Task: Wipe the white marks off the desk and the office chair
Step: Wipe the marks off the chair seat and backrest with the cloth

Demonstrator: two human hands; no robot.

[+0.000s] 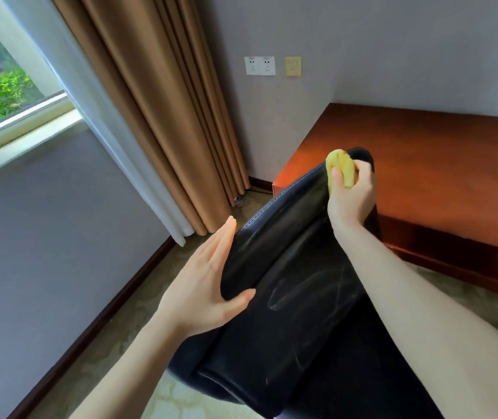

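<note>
L hand (202, 285), R hand (352, 196), forearms (423, 300) bare.

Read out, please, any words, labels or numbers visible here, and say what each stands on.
No text is readable.
The white double wall socket and pale yellow wall plate: tiny marks, too small to read.
The black leather office chair, yellow cloth, reddish-brown wooden desk: no lettering visible.

Readable text: you have none in this view.
Wall sockets (259, 65): the white double plate on the wall carries small marks, too small for you to read.
Yellow wall plate (293, 66): a faint mark just right of the sockets, not legible.
Office chair (287, 267): only white smears on the black back, no letters.
Yellow cloth (340, 167): bunched up, no tag or print shows.
</note>
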